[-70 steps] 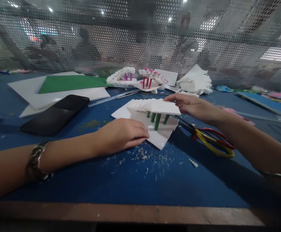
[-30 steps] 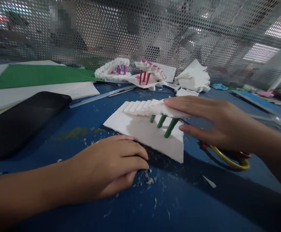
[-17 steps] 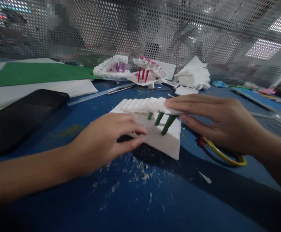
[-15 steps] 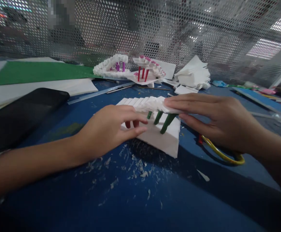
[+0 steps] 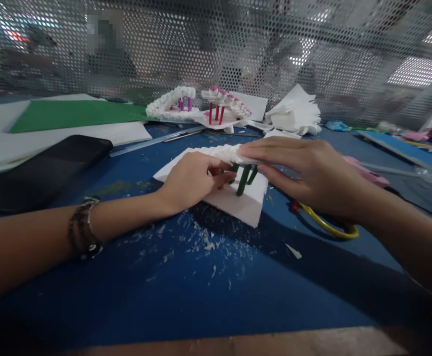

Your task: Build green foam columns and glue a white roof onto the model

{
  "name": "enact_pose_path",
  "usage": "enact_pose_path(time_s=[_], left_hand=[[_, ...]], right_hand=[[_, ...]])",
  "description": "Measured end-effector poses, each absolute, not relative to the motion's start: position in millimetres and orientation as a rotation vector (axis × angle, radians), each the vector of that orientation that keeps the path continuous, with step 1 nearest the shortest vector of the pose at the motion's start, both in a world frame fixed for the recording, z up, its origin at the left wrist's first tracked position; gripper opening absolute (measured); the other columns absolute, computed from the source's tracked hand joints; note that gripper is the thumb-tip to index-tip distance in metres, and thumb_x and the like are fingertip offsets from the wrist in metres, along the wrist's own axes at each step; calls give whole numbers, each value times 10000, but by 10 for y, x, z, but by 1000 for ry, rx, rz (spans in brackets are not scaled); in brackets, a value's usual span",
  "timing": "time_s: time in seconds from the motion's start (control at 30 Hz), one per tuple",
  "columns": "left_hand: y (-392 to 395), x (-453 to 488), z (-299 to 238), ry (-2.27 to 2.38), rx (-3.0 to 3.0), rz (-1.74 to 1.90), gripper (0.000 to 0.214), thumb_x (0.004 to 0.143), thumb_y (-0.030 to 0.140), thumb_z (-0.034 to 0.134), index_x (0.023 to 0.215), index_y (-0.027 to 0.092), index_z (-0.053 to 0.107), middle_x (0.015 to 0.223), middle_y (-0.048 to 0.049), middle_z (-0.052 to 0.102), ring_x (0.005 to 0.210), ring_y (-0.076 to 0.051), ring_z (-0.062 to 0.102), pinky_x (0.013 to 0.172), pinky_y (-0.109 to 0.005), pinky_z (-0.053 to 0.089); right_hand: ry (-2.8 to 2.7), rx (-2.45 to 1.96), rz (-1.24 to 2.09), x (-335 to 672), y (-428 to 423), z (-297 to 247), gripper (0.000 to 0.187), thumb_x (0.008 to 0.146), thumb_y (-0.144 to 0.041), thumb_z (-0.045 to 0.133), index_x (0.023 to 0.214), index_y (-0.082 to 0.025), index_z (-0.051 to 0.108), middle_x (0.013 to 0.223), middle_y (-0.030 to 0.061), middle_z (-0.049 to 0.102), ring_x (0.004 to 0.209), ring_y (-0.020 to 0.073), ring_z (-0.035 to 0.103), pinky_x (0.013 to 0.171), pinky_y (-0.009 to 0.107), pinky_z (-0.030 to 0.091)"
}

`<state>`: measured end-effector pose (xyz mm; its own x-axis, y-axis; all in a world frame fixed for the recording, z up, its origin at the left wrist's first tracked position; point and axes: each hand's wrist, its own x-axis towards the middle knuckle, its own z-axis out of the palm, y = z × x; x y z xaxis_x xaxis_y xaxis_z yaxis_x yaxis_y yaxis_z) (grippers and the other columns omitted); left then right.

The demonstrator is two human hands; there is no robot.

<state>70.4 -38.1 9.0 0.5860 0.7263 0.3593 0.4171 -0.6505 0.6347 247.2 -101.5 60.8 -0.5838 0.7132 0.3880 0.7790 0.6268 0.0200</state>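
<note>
A small white paper model stands on the table in the middle of the view, with a flat white base [image 5: 251, 210], dark green posts [image 5: 243, 180] and a ridged white roof [image 5: 221, 152]. My left hand [image 5: 193, 180] reaches in under the roof. Its thumb and fingertips close around the rear-left green post, which they partly hide. From the other side, my right hand [image 5: 307, 165] grips the roof's right end, fingers flat on top and thumb underneath. The posts lean slightly, and the roof's right end is covered by my fingers.
White paper scraps [image 5: 210, 245] litter the blue table. Yellow-handled scissors [image 5: 329, 227] lie under my right wrist. A black phone [image 5: 48, 168] and green sheet [image 5: 78, 114] are at left. Two similar models [image 5: 173, 104] and crumpled paper [image 5: 293, 111] stand before a perforated metal screen [image 5: 216, 44].
My left hand has moved right and its fingertips have closed on a green post. The posts lean differently now. My right hand stays on the roof, and the camera view has shifted.
</note>
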Motion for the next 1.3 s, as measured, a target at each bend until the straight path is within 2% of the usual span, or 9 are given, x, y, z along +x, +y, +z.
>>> enact_pose_path(time_s=[0.1, 0.23, 0.6, 0.8, 1.03, 1.3], left_hand=[[-377, 729, 75, 879, 2262, 872, 201, 751, 300, 559, 693, 154, 685, 539, 9, 620, 498, -94, 538, 500, -205, 376], [-372, 749, 65, 879, 2217, 866, 182, 731, 292, 578, 696, 144, 678, 520, 10, 612, 428, -80, 501, 462, -199, 369], [-367, 749, 26, 891, 2268, 892, 180, 728, 294, 576, 683, 141, 658, 434, 33, 548, 400, -76, 482, 441, -189, 340], [-366, 749, 21, 883, 2279, 910, 175, 731, 280, 574, 660, 137, 647, 436, 32, 544, 399, -76, 485, 451, -198, 343], [-353, 754, -8, 854, 2273, 914, 165, 734, 277, 573, 658, 146, 639, 440, 37, 544, 398, -76, 491, 455, -201, 352], [-340, 754, -2, 874, 2289, 898, 159, 742, 288, 575, 702, 157, 654, 445, 37, 558, 403, -79, 494, 448, -201, 337]], right_hand=[[-2492, -1253, -223, 2462, -1019, 608, 296, 831, -207, 396, 1030, -299, 596, 1138, -24, 602, 1111, 183, 511, 954, 370, 406], [-2501, -1245, -248, 2467, -1017, 602, 300, 833, -214, 389, 1044, -286, 591, 1133, -23, 604, 1116, 186, 506, 969, 367, 395], [-2543, -1063, -457, 2506, -989, 586, 267, 833, -167, 414, 1012, -211, 608, 1090, 22, 633, 1048, 191, 560, 879, 358, 472], [-2529, -1067, -496, 2493, -989, 549, 286, 825, -154, 402, 1034, -215, 587, 1090, 41, 630, 1049, 209, 556, 868, 381, 471], [-2522, -1180, -403, 2463, -952, 530, 320, 781, -129, 412, 1064, -188, 548, 1088, 77, 613, 1045, 242, 532, 856, 417, 440], [-2525, -1255, -345, 2414, -938, 535, 331, 764, -164, 420, 1082, -140, 510, 1084, 124, 580, 1010, 248, 527, 841, 406, 429]])
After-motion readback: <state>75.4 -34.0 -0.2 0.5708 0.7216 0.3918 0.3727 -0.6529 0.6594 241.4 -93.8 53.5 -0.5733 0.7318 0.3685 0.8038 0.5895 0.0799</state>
